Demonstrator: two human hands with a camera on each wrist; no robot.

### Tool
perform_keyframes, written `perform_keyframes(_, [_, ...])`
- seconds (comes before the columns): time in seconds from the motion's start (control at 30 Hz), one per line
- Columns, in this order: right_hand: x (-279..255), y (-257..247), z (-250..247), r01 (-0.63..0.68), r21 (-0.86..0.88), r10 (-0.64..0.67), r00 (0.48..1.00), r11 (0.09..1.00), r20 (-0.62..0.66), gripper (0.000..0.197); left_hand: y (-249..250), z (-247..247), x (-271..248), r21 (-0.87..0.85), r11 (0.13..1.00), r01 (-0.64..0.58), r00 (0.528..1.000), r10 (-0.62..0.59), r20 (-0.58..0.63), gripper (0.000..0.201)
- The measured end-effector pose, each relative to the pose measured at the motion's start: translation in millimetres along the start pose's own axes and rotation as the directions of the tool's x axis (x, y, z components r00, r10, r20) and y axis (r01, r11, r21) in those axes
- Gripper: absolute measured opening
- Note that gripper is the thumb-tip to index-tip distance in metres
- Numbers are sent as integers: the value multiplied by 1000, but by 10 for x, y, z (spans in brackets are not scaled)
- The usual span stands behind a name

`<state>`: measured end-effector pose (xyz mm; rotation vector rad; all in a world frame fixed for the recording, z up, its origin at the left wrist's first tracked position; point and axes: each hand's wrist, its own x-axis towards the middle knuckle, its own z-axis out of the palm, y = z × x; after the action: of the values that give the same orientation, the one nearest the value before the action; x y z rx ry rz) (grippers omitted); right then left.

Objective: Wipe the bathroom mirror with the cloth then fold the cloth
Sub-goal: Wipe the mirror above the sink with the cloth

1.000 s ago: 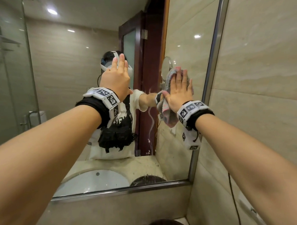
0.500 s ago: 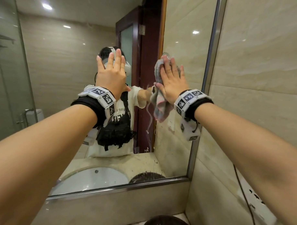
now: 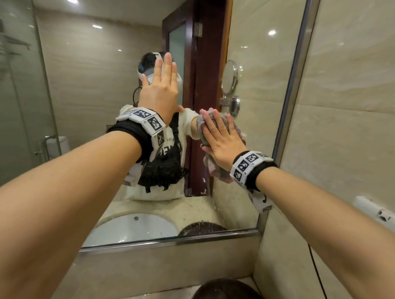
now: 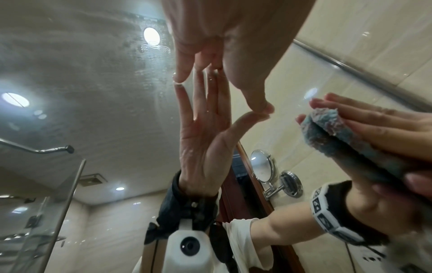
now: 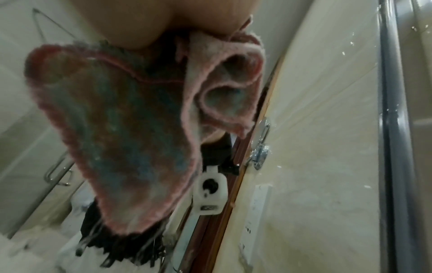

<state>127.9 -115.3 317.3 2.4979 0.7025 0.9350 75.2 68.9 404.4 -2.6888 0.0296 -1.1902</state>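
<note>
wiping phase, in progress. right hand (image 3: 223,141) flat, fingers straight, palm pressing the cloth (image 3: 215,169) against the mirror (image 3: 100,96) — not curled round it, just pinning it to the glass. cloth sits on the right part of the mirror, near the frame (image 3: 288,97), at about mid height; its loose lower end hangs below the wrist, bunched and unfolded in the right wrist view (image 5: 112,129).

left hand (image 3: 161,92) also flat on the glass, fingers straight and together, holding nothing — fingertips meet their own reflection in the left wrist view (image 4: 180,79). reads as a brace, not a working hand.

state of glass: left wrist view shows a hazy, streaked patch (image 4: 93,61) on the upper area beside the left hand; droplets show near the frame in the right wrist view. judgement: that part still needs wiping. how much of the mirror counts as clean — cannot tell from these views.

remaining, as judged: cover the hazy upper left area and the lower band above the reflected sink (image 3: 132,227), then take the cloth off the glass and fold it. fold not yet begun — roughly the first half of the task only.
</note>
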Motion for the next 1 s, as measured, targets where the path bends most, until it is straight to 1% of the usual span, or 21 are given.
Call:
perform_keyframes(0.03, [3, 37, -15, 25, -23, -25, 1000, 999, -13, 66, 0, 2, 3, 2, 1000, 2, 1000, -2, 1, 97])
perform_keyframes(0.07, [18, 93, -37, 43, -45, -45, 998, 998, -54, 65, -3, 5, 8, 3, 1000, 3, 1000, -3, -2, 98])
perform_keyframes(0.1, [42, 149, -81, 21, -36, -24, 996, 999, -87, 66, -7, 9, 9, -2, 1000, 2, 1000, -2, -6, 98])
perform_keyframes(0.13, [83, 214, -138, -64, 14, 65, 993, 998, -98, 67, -12, 14, 9, -13, 1000, 2, 1000, -2, -8, 98])
perform_keyframes(0.17, [124, 276, -214, -176, 86, 184, 979, 981, -86, 68, -12, 19, 5, -20, 1000, 1, 1000, -1, -8, 98])
perform_keyframes(0.2, [161, 319, -288, -271, 144, 284, 956, 952, -75, 69, -13, 22, 0, -20, 1000, 2, 1000, -2, -7, 98])
perform_keyframes(0.23, [194, 339, -343, -332, 170, 348, 935, 928, -68, 69, -13, 21, 1, -18, 1000, 3, 1000, -3, -7, 98])
perform_keyframes(0.27, [220, 333, -369, -360, 182, 375, 925, 915, -59, 69, -12, 19, 1, -17, 1000, 3, 1000, -3, -6, 99])
perform_keyframes(0.4, [220, 141, -294, -396, 258, 423, 904, 881, -60, 70, -10, 18, -2, -30, 1000, 1, 1000, -2, -9, 99])
perform_keyframes(0.47, [170, -1, -227, -393, 265, 421, 906, 881, -54, 71, -7, 24, -3, -35, 999, 1, 1000, -1, -12, 99])
perform_keyframes(0.57, [48, -206, -87, -314, 237, 332, 942, 919, -40, 72, 0, 43, -2, -34, 999, 2, 1000, -2, -21, 99])
perform_keyframes(0.63, [-3, -275, -15, -273, 248, 289, 957, 930, -31, 69, -8, 53, -1, -40, 999, 7, 1000, -8, -26, 98])
perform_keyframes(0.77, [6, -259, -11, -274, 263, 287, 958, 925, -13, 70, 7, 76, -63, -88, 996, 14, 999, -18, -41, 101])
perform_keyframes(0.87, [6, -252, -5, -261, 256, 273, 962, 931, -12, 72, 33, 215, -270, -73, 997, 6, 998, -11, -69, 106])
perform_keyframes(0.93, [8, -253, 11, -262, 259, 277, 961, 929, -21, 74, 50, 379, -474, -47, 999, 6, 998, -9, -68, 102])
perform_keyframes(1.0, [10, -258, 15, -264, 252, 281, 959, 931, -34, 75, 48, 534, -659, -38, 999, 39, 997, -41, -64, 93])
